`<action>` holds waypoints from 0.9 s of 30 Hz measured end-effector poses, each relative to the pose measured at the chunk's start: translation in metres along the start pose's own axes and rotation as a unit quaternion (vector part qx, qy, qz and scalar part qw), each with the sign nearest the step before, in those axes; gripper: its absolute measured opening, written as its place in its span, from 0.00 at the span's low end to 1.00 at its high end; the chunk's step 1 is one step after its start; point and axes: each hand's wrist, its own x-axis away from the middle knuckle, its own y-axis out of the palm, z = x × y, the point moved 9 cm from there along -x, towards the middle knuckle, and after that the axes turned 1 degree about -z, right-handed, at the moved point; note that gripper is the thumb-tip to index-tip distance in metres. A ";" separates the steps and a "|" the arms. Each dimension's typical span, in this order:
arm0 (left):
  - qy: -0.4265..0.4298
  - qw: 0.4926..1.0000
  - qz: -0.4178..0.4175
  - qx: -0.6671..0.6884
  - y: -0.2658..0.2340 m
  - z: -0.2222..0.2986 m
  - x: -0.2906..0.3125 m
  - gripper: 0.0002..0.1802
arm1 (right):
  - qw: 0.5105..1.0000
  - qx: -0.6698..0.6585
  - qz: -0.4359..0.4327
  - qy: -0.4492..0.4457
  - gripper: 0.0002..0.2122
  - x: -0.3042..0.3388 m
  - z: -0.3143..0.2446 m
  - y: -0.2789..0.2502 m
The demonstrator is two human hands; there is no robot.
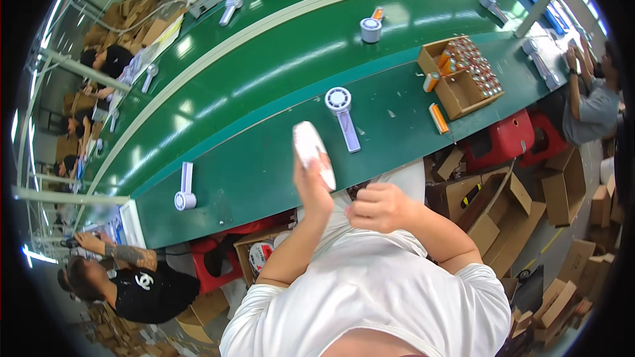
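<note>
Fingers on the left hand are wrapped around a long white thing and press on it. It is blurry, so I can't tell just what it is. The left hand holds it up, tilted, above the green worktop, near the front edge. The right hand is close by, to the right and a little lower. Its fingers are curled in, and I can't tell if they pinch something small. Just to the right of the white thing, a little fan lies on the worktop, with its round head pointing away and its handle pointing back at the person. Another small fan lies well off to the left, with its round head at the near end. Over on the right sits a brown box. Many small batteries are packed close together along its right side. One orange battery lies on the worktop near the box. A red stool is by the front edge. One person in a black shirt is at the left.
</note>
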 end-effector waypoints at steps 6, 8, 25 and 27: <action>0.191 0.964 0.021 -0.182 -0.023 0.040 -0.047 0.42 | 0.824 0.030 -0.161 0.542 0.05 0.167 0.080 -0.014; 0.161 0.963 0.059 -0.210 -0.044 0.032 -0.060 0.44 | 0.766 0.172 -0.242 0.570 0.07 0.219 0.084 -0.042; 0.276 0.869 0.029 -0.409 -0.062 -0.003 -0.072 0.48 | 0.700 0.410 -0.101 0.576 0.15 0.162 0.332 -0.159; 0.275 0.874 0.021 -0.400 -0.063 -0.003 -0.071 0.48 | 0.725 0.417 -0.076 0.543 0.15 0.156 0.345 -0.154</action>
